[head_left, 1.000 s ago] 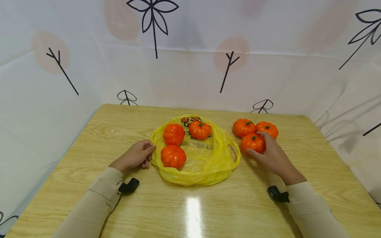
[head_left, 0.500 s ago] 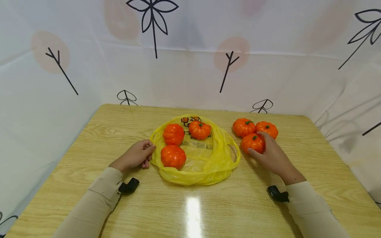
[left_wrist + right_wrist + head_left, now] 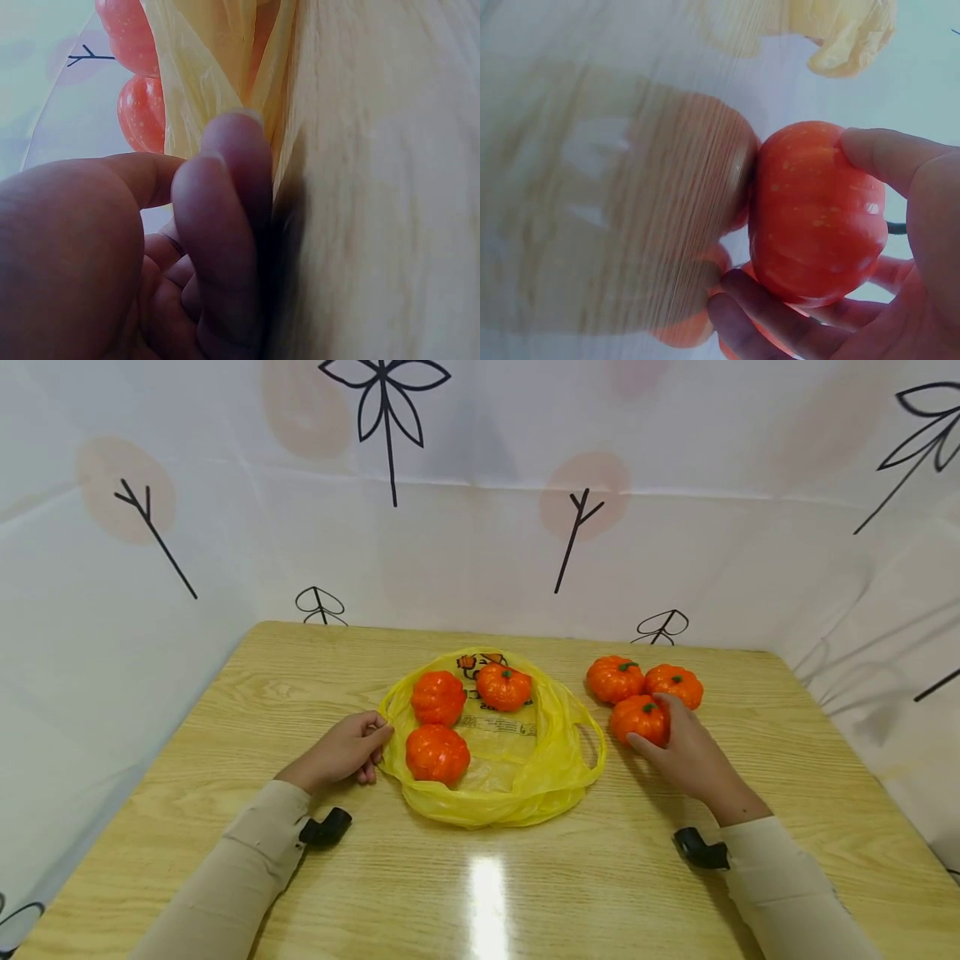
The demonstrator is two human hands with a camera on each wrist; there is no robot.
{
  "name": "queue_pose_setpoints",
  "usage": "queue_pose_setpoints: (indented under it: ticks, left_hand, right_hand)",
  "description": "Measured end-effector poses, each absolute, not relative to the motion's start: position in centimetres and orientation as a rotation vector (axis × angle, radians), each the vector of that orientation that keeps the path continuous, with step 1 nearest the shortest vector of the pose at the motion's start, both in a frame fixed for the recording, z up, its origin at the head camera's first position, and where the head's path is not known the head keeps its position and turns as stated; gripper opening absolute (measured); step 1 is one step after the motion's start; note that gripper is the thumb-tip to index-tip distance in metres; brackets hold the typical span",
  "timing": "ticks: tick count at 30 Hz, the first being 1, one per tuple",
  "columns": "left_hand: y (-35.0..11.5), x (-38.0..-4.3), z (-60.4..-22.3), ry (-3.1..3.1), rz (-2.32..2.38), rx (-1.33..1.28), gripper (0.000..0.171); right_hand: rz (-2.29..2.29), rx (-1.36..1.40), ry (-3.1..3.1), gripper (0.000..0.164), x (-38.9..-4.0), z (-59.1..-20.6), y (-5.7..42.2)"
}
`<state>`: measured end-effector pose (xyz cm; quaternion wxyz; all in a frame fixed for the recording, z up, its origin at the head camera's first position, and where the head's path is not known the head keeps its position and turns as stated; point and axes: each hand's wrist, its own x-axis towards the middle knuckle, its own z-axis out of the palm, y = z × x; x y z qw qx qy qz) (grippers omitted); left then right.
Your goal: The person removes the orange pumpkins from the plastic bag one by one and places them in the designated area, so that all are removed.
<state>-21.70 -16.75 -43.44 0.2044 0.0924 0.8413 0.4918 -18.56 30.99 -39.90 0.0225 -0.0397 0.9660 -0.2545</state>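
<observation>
In the head view my left hand point(image 3: 341, 752) pinches the left rim of a yellow plastic bag point(image 3: 555, 760) between thumb and fingers. The left wrist view has the bag's gathered edge point(image 3: 202, 67) running to the fingertips. Inside the spread bag lie three small orange pumpkins: one at the upper left point(image 3: 438, 697), one at the lower left point(image 3: 437, 754) and one at the back right point(image 3: 503, 687). To the right of the bag my right hand point(image 3: 693, 756) grips another pumpkin point(image 3: 814, 214), thumb on one side and fingers on the other. It appears still on the table.
Behind the gripped pumpkin are two more pumpkins, one at the left point(image 3: 614, 679) and one at the right point(image 3: 674, 685). The wooden table point(image 3: 405, 893) reflects light near its front. A patterned white cloth point(image 3: 465, 552) hangs behind it.
My right hand and its pumpkin have shifted very slightly to the right. The left hand and the bag have stayed in place.
</observation>
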Motion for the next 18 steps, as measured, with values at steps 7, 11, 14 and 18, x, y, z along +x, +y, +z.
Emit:
queue_pose_setpoints:
  ticks: [7,11,14,18]
  left_hand:
    - [-16.81,-21.72,-43.55,2.342,1.373,0.252,0.032]
    - [-16.81,-21.76,-43.56,2.347,1.364,0.256,0.031]
    - [-16.80,-21.80,-43.59,2.349,1.364,0.260,0.031]
    - [-16.76,-21.79,-43.56,2.350,1.366,0.260,0.031]
  right_hand:
    - [-0.762,-0.109,2.981,0.088,-18.65,-39.99,31.02]
    - [-0.749,-0.100,2.978,0.088,-18.71,-40.08,31.09]
    - [-0.743,-0.101,2.976,0.088,-18.70,-40.04,31.13]
    - [-0.735,-0.101,2.974,0.087,-18.68,-40.02,31.18]
